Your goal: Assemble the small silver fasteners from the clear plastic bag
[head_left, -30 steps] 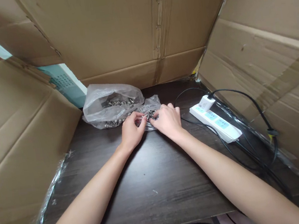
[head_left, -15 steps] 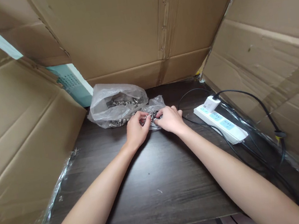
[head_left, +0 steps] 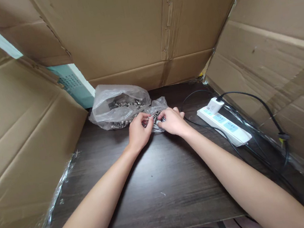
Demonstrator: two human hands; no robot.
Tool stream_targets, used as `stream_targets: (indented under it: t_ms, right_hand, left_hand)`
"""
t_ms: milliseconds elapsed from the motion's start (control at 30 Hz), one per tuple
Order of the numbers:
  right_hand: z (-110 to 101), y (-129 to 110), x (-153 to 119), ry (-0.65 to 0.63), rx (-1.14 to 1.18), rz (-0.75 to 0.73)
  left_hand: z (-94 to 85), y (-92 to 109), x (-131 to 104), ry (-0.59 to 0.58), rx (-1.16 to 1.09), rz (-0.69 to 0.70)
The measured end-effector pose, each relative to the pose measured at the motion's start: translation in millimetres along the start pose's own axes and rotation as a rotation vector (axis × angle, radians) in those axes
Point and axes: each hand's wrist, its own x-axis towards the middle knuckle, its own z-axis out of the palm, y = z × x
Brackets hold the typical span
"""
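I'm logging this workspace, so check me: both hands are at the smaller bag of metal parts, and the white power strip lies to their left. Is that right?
Not quite: the left hand and right hand are at the smaller bag of metal parts, but the head view shows the white power strip to their right, not left.

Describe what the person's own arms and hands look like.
The left hand and right hand are bare, without gloves. The left forearm and right forearm taper toward the wrists, with no sleeve, watch or cable visible. No rings or markings can be made out.
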Motion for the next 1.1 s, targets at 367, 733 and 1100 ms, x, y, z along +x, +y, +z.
stream_targets:
  t_ms: [367, 733, 1100]
  right_hand:
    - [13.1, 3.1, -10.7, 0.257, 0.191, -0.187]
    - [21.7, 9.0, -8.3, 0.289, 0.715, -0.281]
    - [25.5, 11.6, -7.3, 0.258, 0.787, -0.273]
  left_hand:
    - [-1.8, 0.0, 0.0, 0.0, -0.01, 0.023]
    - [-3.7, -2.2, 1.6, -0.001, -0.051, 0.029]
    - [-5.0, -2.3, -0.5, -0.004, -0.133, 0.016]
